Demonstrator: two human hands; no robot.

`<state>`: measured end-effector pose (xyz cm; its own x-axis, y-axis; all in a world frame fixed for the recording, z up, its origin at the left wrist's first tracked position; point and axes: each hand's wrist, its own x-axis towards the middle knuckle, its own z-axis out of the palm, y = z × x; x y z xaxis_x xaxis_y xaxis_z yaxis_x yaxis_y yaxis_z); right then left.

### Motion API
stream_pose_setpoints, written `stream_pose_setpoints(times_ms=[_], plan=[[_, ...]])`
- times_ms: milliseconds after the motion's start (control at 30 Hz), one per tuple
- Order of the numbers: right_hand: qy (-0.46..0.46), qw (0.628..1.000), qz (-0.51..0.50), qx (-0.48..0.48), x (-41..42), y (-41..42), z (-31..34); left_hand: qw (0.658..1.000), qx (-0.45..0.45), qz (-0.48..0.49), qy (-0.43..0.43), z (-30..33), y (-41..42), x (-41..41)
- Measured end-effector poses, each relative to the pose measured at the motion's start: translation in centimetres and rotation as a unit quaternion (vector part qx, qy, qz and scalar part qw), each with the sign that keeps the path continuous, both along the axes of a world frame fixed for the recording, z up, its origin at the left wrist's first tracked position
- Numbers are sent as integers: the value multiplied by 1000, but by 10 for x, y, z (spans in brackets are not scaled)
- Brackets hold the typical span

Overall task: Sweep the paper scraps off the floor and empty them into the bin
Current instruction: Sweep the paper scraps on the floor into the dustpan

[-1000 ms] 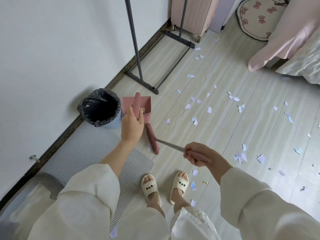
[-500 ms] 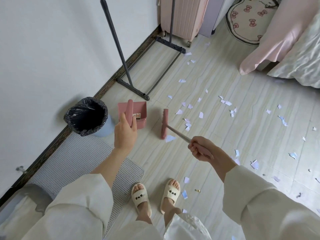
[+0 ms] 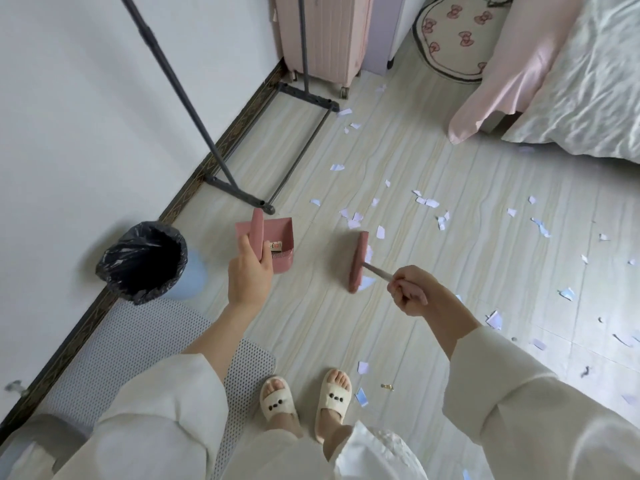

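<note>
Right hand [image 3: 408,289] grips the broom [image 3: 358,261], whose head has swung further right from the dustpan [image 3: 277,237]. Left hand [image 3: 249,275] holds that dustpan just right of the bin [image 3: 145,261]. Scraps [image 3: 355,220] lie beyond the broom, well right of the bin.

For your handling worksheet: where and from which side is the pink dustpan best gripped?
Grip the dustpan by its upright pink handle, coming from above on the person's side. The handle rises at the closed back, as the left hand shows, and the open mouth faces the scraps.

A small label on the pink dustpan [image 3: 282,245] is too blurred to read.
</note>
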<state>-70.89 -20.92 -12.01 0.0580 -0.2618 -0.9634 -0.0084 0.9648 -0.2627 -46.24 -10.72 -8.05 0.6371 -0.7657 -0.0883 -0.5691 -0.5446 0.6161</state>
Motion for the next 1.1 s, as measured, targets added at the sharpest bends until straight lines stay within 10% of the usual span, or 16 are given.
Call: stream_pose_setpoints(times_ms=[633, 1100], plan=[[-81, 995, 44, -30, 106, -102, 5, 994, 42, -103, 0, 19, -155, 91], [-64, 991, -115, 8, 168, -198, -31, 974, 110, -198, 19, 9, -262, 165]])
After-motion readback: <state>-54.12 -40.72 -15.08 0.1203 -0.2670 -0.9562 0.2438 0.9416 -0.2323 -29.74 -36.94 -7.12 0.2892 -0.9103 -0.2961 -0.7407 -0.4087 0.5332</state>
